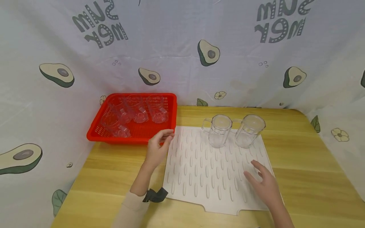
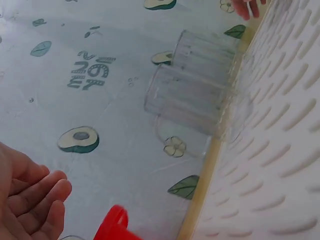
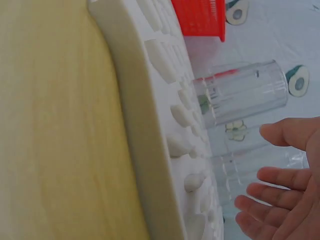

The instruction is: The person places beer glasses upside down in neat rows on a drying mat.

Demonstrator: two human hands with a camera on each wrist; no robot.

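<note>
Two clear mugs stand side by side on the back of a white draining board [image 1: 196, 196]: a left mug [image 1: 219, 131] and a right mug [image 1: 248, 131], both with handles toward the left. My left hand [image 1: 158, 147] hovers by the front right corner of a red basket [image 1: 131, 139], its fingers loosely bent and holding nothing. Over the right part of the board is my right hand [image 1: 265, 185], thumb and fingers apart and nothing between them. In the right wrist view its relaxed fingers [image 3: 275, 195] show in front of the mugs.
Several more clear mugs [image 1: 158, 110] lie tilted inside the red basket at the back left. The board rests on a wooden table [image 1: 308, 177]. A patterned curtain [image 1: 176, 38] hangs close behind and along both sides.
</note>
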